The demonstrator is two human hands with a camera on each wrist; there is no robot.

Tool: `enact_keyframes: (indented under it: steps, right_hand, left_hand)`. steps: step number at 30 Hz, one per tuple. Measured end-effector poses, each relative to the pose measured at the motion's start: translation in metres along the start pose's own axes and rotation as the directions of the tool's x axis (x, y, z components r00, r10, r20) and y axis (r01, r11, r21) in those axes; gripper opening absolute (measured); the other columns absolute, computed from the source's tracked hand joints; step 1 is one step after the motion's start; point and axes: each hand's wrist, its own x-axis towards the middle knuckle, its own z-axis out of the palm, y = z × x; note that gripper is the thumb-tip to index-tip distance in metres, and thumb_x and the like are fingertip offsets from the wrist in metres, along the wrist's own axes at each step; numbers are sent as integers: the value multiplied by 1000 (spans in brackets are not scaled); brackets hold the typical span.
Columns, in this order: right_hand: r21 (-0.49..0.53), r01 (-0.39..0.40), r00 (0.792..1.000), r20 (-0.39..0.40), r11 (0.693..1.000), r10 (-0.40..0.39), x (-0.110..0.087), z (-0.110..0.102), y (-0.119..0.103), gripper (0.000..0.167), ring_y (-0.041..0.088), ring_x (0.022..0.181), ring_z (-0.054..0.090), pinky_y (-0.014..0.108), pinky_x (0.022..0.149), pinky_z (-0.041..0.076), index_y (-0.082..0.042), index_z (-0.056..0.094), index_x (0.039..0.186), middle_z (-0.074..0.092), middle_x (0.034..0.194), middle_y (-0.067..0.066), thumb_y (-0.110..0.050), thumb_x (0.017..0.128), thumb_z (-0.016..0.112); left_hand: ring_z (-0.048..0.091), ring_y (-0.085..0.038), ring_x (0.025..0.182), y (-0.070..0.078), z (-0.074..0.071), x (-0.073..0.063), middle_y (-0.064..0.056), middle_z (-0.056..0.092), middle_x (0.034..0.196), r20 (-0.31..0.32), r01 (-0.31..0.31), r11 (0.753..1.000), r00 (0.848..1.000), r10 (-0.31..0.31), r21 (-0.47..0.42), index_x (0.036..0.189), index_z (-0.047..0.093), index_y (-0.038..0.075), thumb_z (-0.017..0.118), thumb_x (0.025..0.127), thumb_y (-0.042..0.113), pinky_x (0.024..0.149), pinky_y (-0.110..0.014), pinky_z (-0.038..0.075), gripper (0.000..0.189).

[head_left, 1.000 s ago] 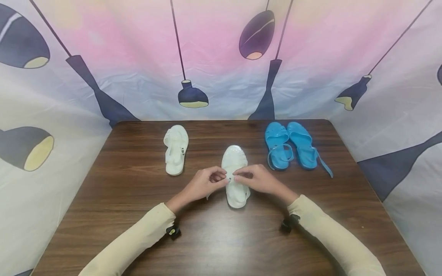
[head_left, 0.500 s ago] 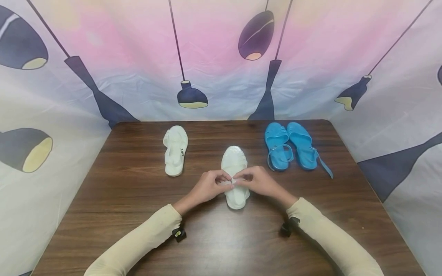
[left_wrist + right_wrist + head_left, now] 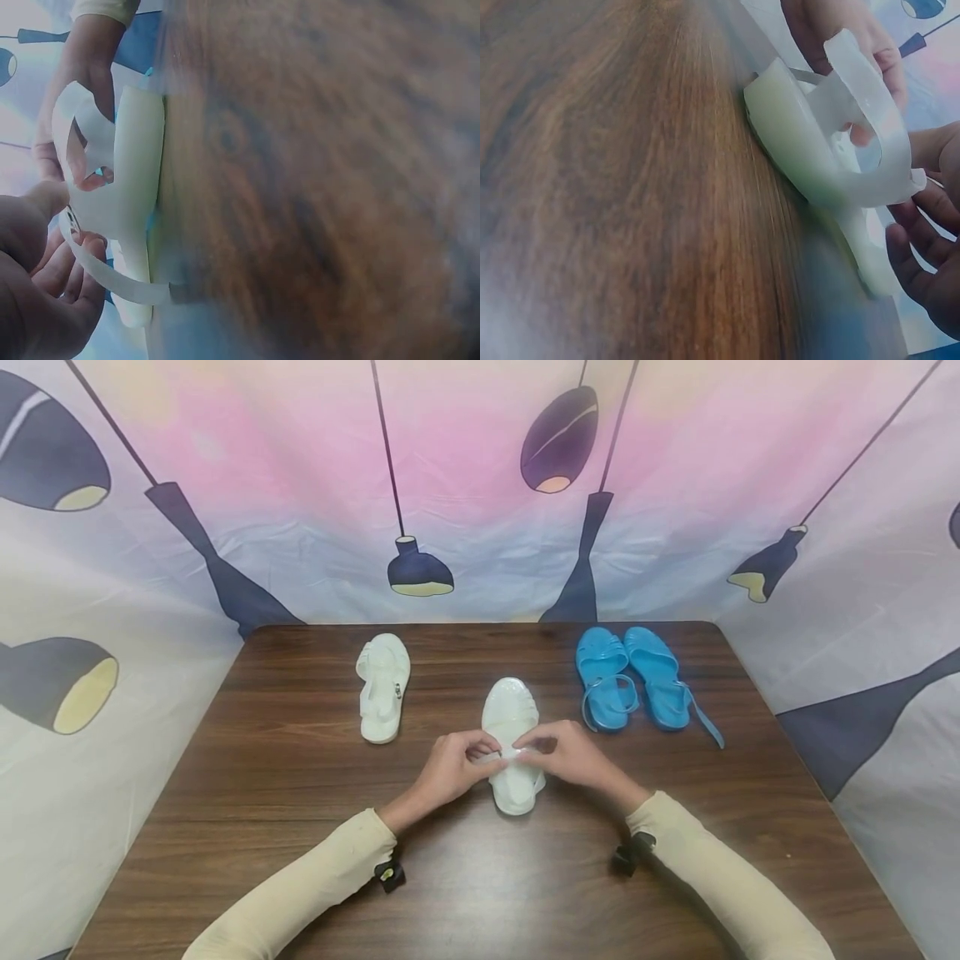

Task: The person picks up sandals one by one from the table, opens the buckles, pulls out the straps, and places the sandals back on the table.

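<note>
A white sandal (image 3: 510, 702) lies on the table in front of me, its toe pointing away. My left hand (image 3: 454, 767) pinches the sandal's ankle strap (image 3: 112, 279) beside a small metal buckle (image 3: 73, 218), as the left wrist view shows. From the other side, my right hand (image 3: 572, 755) pinches the strap near the same spot, thumb and forefinger together. In the right wrist view, the strap's white back band (image 3: 889, 124) arches above the heel. Fingertips partly hide the fastening, so whether the strap end passes through the buckle cannot be told.
Another white sandal (image 3: 382, 689) lies at the back left of the brown wooden table (image 3: 300, 777). Two blue sandals (image 3: 602, 652) lie side by side at the back right, one with its strap (image 3: 705, 727) hanging out. A printed curtain (image 3: 480, 485) surrounds the table's back and sides.
My left hand has moved right and slightly nearer me, so both hands' fingertips now almost meet over the strap. The buckle, visible between them earlier, is now mostly covered in the head view.
</note>
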Motion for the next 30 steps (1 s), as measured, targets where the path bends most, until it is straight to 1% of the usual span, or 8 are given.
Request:
enact_keyframes:
  steps: [6, 12, 16, 20, 23, 25, 28, 30]
  right_hand:
    - [36, -29, 1000, -8, 999, 29, -4, -7, 4, 16, 10, 97, 70, 39, 87, 58, -20, 80, 103, 77, 101, -9, -28, 90, 81]
    - [37, -50, 999, 10, 998, 49, -6, -10, 2, 15, 12, 98, 70, 42, 89, 58, -19, 79, 104, 76, 102, -7, -25, 91, 79]
    - [65, -43, 999, 20, 997, 42, -2, -9, -1, 15, 13, 97, 68, 39, 90, 56, -16, 77, 106, 75, 100, -6, -23, 93, 77]
    - [105, -42, 999, 32, 994, 39, 5, -7, -5, 18, 15, 93, 68, 37, 82, 58, -15, 76, 110, 74, 98, -5, -27, 96, 74]
    - [92, -41, 998, 52, 995, 37, 10, -4, -9, 24, 14, 97, 69, 38, 82, 59, -17, 77, 113, 75, 102, -6, -33, 96, 73]
    - [76, -35, 997, 66, 996, 30, 12, -3, -11, 25, 13, 101, 69, 38, 86, 58, -19, 78, 113, 76, 106, -7, -36, 95, 73]
    - [59, -25, 997, 78, 998, 20, 12, -1, -11, 23, 10, 103, 69, 37, 89, 57, -19, 80, 110, 77, 106, -9, -35, 94, 76]
    - [51, -7, 998, 70, 999, 4, 11, 1, -10, 19, 9, 99, 70, 34, 86, 58, -19, 81, 107, 77, 103, -9, -31, 93, 78]
  left_hand:
    - [73, -12, 83, 3, -3, -2, -3, 78, 93, 17, 46, 998, 999, -45, -35, 94, 76, 12, 83, 87, 18, 74, -23, 59, 12]
    - [73, -12, 81, 4, -3, -3, -4, 78, 92, 23, 50, 998, 999, -49, -46, 93, 76, 11, 83, 87, 18, 73, -23, 59, 12]
    - [73, -13, 82, 3, -4, -2, -3, 78, 92, 28, 48, 998, 999, -47, -50, 93, 76, 10, 84, 86, 18, 73, -22, 59, 13]
    - [73, -12, 81, 2, -5, -2, -3, 78, 91, 30, 48, 998, 998, -47, -42, 93, 76, 11, 84, 86, 18, 73, -23, 59, 13]
    - [73, -10, 81, 2, -5, -1, -1, 77, 91, 36, 50, 998, 998, -49, -34, 93, 76, 12, 84, 86, 19, 73, -23, 59, 13]
    - [73, -10, 82, 2, -5, -1, -1, 77, 91, 42, 47, 998, 998, -46, -36, 94, 76, 12, 84, 86, 20, 74, -23, 59, 13]
    - [73, -10, 82, 2, -5, -1, -1, 78, 91, 46, 52, 998, 998, -50, -44, 94, 77, 13, 84, 86, 20, 74, -23, 59, 13]
    - [73, -9, 82, 2, -5, -1, -1, 78, 91, 46, 54, 997, 998, -52, -47, 94, 77, 13, 84, 86, 19, 74, -22, 59, 12]
